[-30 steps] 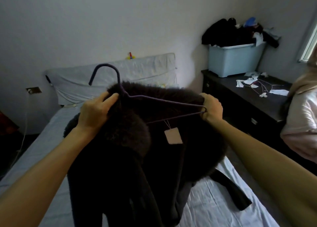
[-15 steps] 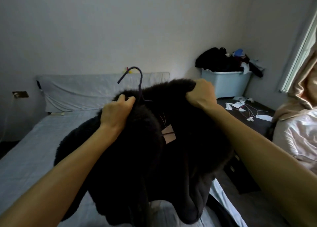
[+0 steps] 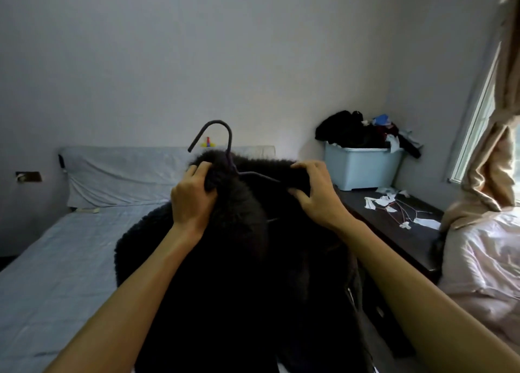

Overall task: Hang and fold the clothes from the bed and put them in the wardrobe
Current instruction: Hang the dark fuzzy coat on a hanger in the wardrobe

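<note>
1. Head view, hands. Left hand has its fingers curled into the fur collar of the dark coat, just beside the neck of the hanger. Right hand grips the collar on the other side, thumb under and fingers over, where the hanger's arm runs into the cloth.
2. Head view, task thing. The coat is held up in front of the person, above the bed. Its bulk hangs down between the forearms. The hook stands upright, clear of the fur. No wardrobe is in view.
3. Step in hand, as I judge it: seating the shoulders on the hanger. To do it well:
   - pull each shoulder fully over its end of the wire
   - keep the hook centred at the collar
   - let the weight settle evenly before letting go; thick fur on a thin hanger looks likely to slide to one side.
4. Head view, containers. A pale blue tub stands on the dark sideboard by the window. It is heaped above its rim with dark clothes, plus some blue, red and white pieces. One dark piece hangs over the right rim.
5. White scraps and wire hangers lie loose on the sideboard, in front of the tub.
</note>
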### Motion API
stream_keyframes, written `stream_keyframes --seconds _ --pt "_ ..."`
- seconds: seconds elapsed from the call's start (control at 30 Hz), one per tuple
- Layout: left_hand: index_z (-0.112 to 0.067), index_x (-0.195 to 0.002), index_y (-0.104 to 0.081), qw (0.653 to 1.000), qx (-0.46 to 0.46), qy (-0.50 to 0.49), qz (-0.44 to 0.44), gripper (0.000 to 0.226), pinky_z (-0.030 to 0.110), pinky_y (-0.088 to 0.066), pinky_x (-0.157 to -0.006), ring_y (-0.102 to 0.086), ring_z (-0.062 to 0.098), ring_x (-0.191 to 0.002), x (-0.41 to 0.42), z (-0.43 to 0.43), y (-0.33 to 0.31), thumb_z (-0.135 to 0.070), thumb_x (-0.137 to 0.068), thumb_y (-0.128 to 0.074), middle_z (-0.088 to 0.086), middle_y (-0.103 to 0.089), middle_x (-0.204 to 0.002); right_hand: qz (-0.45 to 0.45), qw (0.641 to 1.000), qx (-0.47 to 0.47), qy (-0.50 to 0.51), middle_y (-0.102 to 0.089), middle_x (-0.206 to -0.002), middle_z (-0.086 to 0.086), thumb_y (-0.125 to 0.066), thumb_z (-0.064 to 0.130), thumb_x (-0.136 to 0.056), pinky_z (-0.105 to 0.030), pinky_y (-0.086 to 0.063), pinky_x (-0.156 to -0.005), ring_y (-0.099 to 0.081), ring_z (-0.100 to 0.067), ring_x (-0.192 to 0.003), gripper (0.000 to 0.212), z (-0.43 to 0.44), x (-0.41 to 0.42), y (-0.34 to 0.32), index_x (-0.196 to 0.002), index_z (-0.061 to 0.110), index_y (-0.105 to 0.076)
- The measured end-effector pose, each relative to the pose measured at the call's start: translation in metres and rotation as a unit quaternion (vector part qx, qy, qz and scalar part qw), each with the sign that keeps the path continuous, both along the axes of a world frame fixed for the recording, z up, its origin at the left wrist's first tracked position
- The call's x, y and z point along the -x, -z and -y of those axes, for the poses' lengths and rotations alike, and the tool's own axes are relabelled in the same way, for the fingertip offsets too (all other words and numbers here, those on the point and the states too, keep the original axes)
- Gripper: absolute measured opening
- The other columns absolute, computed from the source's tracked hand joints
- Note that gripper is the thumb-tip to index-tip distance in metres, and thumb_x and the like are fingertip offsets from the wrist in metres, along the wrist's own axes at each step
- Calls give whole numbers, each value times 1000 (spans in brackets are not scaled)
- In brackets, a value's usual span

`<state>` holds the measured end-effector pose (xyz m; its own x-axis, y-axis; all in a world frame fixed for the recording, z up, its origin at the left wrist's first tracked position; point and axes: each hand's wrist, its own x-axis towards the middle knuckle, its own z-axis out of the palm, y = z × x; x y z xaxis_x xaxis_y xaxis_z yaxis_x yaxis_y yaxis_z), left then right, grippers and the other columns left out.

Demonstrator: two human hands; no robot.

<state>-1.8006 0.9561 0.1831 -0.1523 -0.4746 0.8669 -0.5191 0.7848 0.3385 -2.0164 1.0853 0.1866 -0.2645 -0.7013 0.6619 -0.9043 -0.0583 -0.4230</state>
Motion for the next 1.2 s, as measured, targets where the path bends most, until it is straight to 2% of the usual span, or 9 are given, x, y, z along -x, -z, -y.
stream_keyframes --seconds 0.1,0.23,0.4,0.53,0.63,0.77,0.9,1.03,1.2 --pt "-7 -106 -65 998 51 22 -7 41 42 -49 -52 -63 43 -66 2 -5 -11 -25 -72 -52 19 -66 -92 28 996 -80 24 -60 -108 -5 -64 39 -86 -40 -48 -88 -59 -21 -96 59 1 8 -8 -137 33 -34" --pt "-14 -107 -59 995 83 39 27 40 41 -49 -47 -63 41 -62 11 -8 -24 -33 -74 -46 17 -66 -92 -62 997 -33 40 -69 -102 2 -64 43 -86 -37 -51 -80 -63 -19 -94 30 5 -4 -14 -114 30 -63" --pt "-5 -108 -65 994 85 32 65 44 45 -50 -50 -64 45 -64 8 -9 -32 -31 -76 -49 20 -67 -101 104 989 -62 -88 -62 -97 7 -72 49 -75 -26 -49 -85 -59 -7 -88 51 1 -9 -14 -122 34 -58" --pt "-3 -111 -64 995 76 0 63 41 48 -50 -58 -63 49 -73 -7 -7 -29 -19 -74 -57 23 -65 -108 148 989 -11 5 -64 -108 5 -51 59 -86 -32 -48 -92 -59 -11 -99 47 -22 16 11 -118 27 -62" --pt "-5 -114 -62 996 54 -26 67 39 50 -49 -62 -62 50 -76 -12 -7 -27 -18 -78 -57 24 -64 -106 133 983 -112 53 -63 -111 7 -47 77 -76 -34 -47 -89 -58 -13 -99 66 -36 25 33 -119 28 -58" --pt "-7 -117 -60 994 28 -54 96 36 52 -47 -63 -60 52 -78 -16 -5 -19 -15 -82 -64 24 -61 -110 165 974 -151 31 -62 -108 5 -75 38 -72 -30 -44 -85 -57 -16 -97 53 -49 27 55 -120 30 -54" --pt "-12 -112 -58 987 65 -65 130 29 47 -47 -52 -61 48 -65 -20 -3 -3 -17 -84 -65 18 -63 -109 12 956 -272 106 -62 -100 -13 -58 13 -78 -35 -47 -70 -59 -32 -87 22 -51 35 45 -101 11 -57" --pt "-13 -106 -53 943 237 -100 211 25 31 -37 -32 -50 33 -37 -24 -7 13 -4 -82 -56 18 -59 -78 -134 933 -273 195 -61 -100 -15 -57 13 -78 -36 -43 -67 -59 -38 -91 23 -49 46 34 -101 9 -58" --pt "-15 -116 -49 940 248 -59 227 40 31 -40 -34 -54 33 -40 -38 1 39 -9 -76 -48 21 -62 -86 -41 955 -277 92 -69 -87 -10 -52 -6 -68 -39 -54 -74 -63 -28 -82 31 -56 61 9 -89 8 -71"
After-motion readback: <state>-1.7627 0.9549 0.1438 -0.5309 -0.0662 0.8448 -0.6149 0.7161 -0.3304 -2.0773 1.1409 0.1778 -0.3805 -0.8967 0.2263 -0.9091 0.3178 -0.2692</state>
